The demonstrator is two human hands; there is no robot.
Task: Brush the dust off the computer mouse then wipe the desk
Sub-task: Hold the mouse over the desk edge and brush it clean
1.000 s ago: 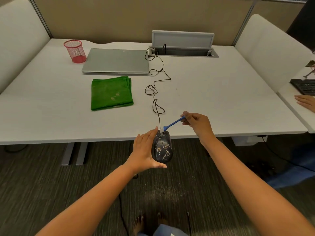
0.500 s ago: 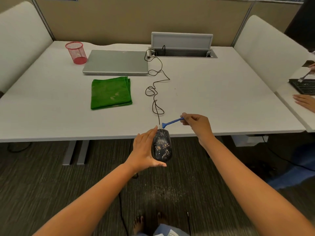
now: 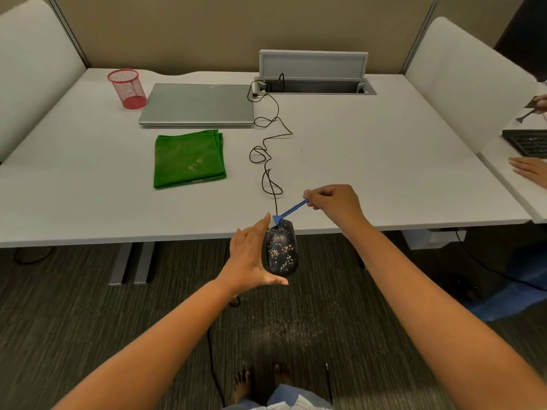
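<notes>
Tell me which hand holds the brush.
The right hand pinches the blue brush; the left hand cradles the black mouse instead.

Soft, even light falls from overhead, and my desk (image 3: pixel 384 161) reads bright and nearly white with no hard glare. Shadows are faint: a thin one hugs the near edge of the green cloth (image 3: pixel 189 158), and the carpet (image 3: pixel 74 306) under the desk's front edge goes dim. My forearms bulge wide toward the bottom corners, and the desk's edges bow from the wide lens. Focus is sharp mid-frame, softer toward the corners.
</notes>
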